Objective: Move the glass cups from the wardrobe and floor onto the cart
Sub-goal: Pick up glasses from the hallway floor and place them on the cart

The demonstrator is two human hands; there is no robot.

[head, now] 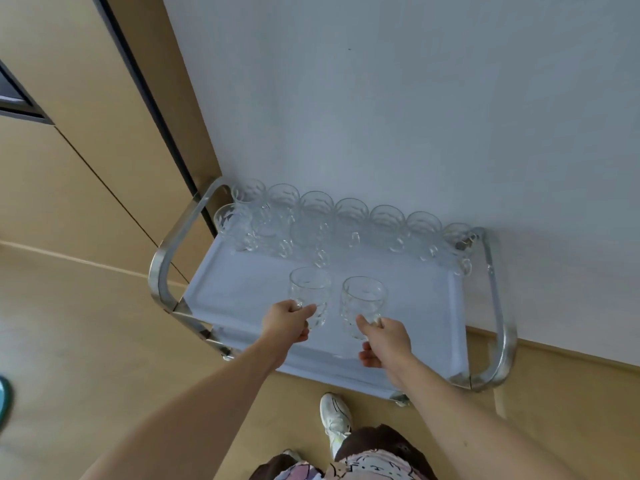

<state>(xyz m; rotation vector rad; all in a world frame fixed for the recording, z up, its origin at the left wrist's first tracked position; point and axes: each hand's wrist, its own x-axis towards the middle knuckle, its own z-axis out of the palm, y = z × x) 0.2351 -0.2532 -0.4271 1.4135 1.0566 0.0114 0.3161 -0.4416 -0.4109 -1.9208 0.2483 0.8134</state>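
Your cart has a pale blue tray top, framed by shiny silver metal handles at 9 and 3 o'clock. The glass cups along its 12 o'clock edge are clear and colourless with a dimpled pattern, as are the two cups at centre. Behind them, the wall is pale grey-white. The wardrobe at 10 o'clock is light tan with a dark trim line. The floor is tan. At 6 o'clock, your shoe is white.
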